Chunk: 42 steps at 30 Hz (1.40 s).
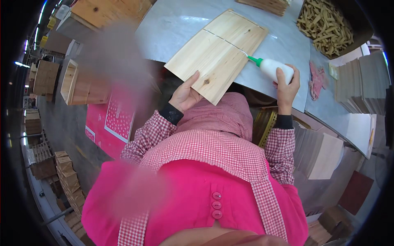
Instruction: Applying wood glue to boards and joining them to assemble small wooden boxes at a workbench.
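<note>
A pale wooden panel point(217, 61) with knots and a slightly curved far end lies tilted across the table edge. My left hand point(186, 96) grips its near left corner, thumb on top and the fingers hidden underneath. In my right hand point(289, 87) is a white squeeze bottle point(276, 69) with a green nozzle, held on its side. The nozzle tip touches or nearly touches the panel's right edge, at the end of a thin white line of glue point(225, 40) running across the wood. Another light line crosses near the far end.
The panel rests partly on a grey-white table point(172, 30). An open box of wood strips point(326, 26) stands at the far right, near a pink cloth point(317, 80) and stacked boards point(363, 82). More wood pieces point(264, 5) lie at the back. Wooden boxes point(88, 88) stand left.
</note>
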Motion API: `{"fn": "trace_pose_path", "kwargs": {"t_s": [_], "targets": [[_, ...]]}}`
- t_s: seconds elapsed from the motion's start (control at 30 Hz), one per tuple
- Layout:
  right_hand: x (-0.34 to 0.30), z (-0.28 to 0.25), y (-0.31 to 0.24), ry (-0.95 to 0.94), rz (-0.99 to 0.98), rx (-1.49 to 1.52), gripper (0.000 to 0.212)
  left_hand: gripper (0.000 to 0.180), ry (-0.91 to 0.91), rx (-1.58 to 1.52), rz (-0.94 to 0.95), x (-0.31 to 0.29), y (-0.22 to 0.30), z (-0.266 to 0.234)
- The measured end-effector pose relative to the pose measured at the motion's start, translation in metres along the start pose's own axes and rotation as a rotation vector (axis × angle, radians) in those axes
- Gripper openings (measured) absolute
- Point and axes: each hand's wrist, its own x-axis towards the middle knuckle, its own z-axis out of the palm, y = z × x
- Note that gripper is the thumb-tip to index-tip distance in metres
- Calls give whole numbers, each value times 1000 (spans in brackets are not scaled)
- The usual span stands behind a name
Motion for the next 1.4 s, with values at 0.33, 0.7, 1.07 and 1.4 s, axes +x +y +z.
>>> {"fn": "trace_pose_path", "kwargs": {"t_s": [0.33, 0.7, 1.07, 1.4], "targets": [[65, 9, 20, 278, 105, 295, 37, 58, 31, 6, 49, -7, 7, 12], [113, 17, 29, 309, 72, 76, 38, 57, 91, -3, 19, -9, 9, 11], [25, 9, -16, 42, 92, 126, 38, 50, 22, -26, 89, 4, 12, 8], [-70, 3, -64, -251, -138, -33, 35, 50, -45, -82, 112, 19, 20, 10]]}}
